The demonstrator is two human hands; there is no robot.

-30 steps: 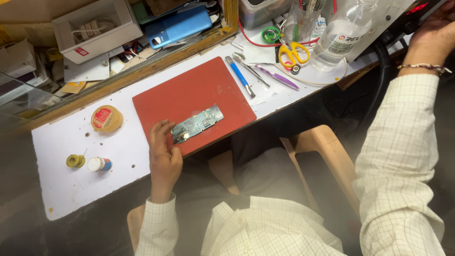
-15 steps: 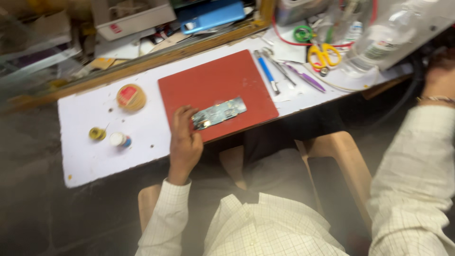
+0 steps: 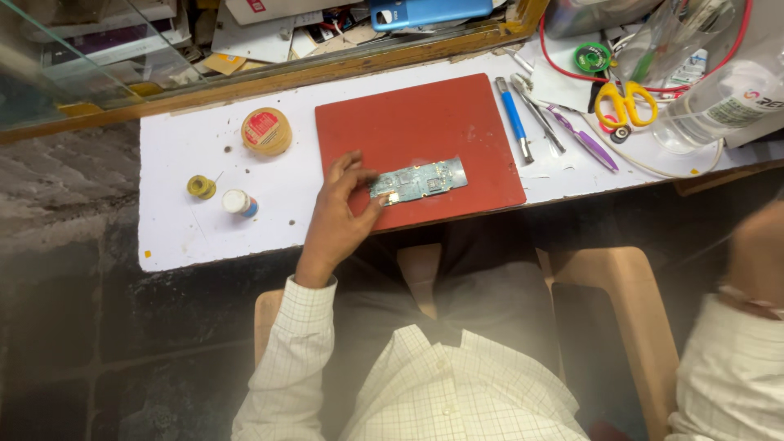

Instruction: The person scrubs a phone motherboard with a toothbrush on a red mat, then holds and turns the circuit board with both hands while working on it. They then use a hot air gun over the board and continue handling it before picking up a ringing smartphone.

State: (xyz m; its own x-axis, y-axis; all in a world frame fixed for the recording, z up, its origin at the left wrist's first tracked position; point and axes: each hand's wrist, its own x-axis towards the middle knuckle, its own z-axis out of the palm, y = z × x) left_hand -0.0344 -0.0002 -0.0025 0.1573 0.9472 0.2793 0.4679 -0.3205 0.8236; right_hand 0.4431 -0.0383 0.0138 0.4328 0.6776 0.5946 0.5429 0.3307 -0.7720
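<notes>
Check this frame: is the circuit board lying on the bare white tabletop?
No, the circuit board lies on the red mat.

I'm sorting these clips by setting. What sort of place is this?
Most likely a small electronics repair bench. The left hand steadies a bare circuit board on a red work mat, with a screwdriver and tweezers beside the mat and a solder spool nearby.
</notes>
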